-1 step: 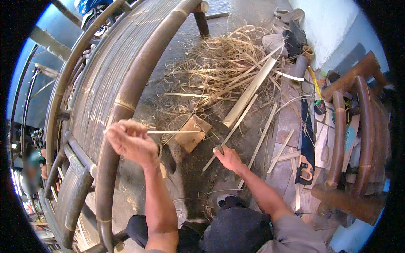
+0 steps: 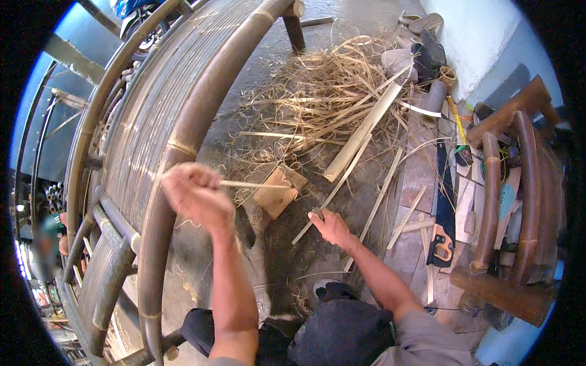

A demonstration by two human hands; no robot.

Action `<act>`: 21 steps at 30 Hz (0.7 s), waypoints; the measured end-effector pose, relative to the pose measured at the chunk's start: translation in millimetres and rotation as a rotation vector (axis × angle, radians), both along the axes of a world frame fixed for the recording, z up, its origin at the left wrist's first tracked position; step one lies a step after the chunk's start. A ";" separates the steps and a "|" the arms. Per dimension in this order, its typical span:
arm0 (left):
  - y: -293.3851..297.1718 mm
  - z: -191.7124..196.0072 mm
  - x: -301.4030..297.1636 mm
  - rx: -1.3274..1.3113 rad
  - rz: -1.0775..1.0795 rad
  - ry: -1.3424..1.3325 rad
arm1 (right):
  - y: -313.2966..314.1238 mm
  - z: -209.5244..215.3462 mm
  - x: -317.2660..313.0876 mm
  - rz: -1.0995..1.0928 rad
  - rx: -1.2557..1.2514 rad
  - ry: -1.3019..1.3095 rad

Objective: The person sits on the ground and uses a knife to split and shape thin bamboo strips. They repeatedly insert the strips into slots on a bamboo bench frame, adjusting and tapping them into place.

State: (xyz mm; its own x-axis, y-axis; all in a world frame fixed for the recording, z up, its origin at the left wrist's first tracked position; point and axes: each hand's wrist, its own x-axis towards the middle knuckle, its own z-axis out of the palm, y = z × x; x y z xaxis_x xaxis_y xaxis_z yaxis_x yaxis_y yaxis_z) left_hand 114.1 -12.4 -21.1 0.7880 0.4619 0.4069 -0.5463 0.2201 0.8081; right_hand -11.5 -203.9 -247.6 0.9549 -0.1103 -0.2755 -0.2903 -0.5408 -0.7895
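Observation:
My left hand [image 2: 198,194] is raised beside the thick bamboo rail of a bench [image 2: 210,100], its fingers closed on a thin bamboo strip [image 2: 247,184]. The strip points right, and its far end lies over a wooden block [image 2: 273,198] on the floor. Lower and to the right, my right hand [image 2: 332,229] is closed, with a small dark thing [image 2: 317,213] showing at its fingertips; its kind is unclear. Just beyond that hand, a long pale bamboo strip [image 2: 332,194] lies on the floor, beside a wider split bamboo piece [image 2: 363,134].
A heap of curled bamboo shavings [image 2: 329,91] covers the floor ahead. On the right lie a handsaw [image 2: 441,238], a yellow tape measure [image 2: 456,122] and loose strips [image 2: 406,216], with a brown bamboo frame [image 2: 525,195] beyond. Shoes [image 2: 424,23] rest by the wall.
My left hand has shifted slightly right and up, blurred by motion, and the thin strip now slants a little downward to the right. My right hand has hardly moved.

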 end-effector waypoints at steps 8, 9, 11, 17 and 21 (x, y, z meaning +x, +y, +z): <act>-29.5 -105.2 -15.9 0.674 -0.265 0.547 | -33.9 63.5 5.9 -0.126 0.049 -0.279; -26.1 -105.9 -26.0 0.677 -0.296 0.608 | -47.0 73.4 11.1 -0.125 0.026 -0.143; -22.7 -98.9 -44.0 0.594 -0.450 0.755 | -56.8 88.8 32.6 -0.130 -0.206 -0.394; -21.8 -72.3 -82.5 0.401 -0.595 0.947 | -36.7 116.4 50.8 0.459 -0.253 -0.466; -10.1 -72.0 -97.9 0.354 -0.535 1.073 | -24.9 115.8 55.4 0.346 -0.392 -0.528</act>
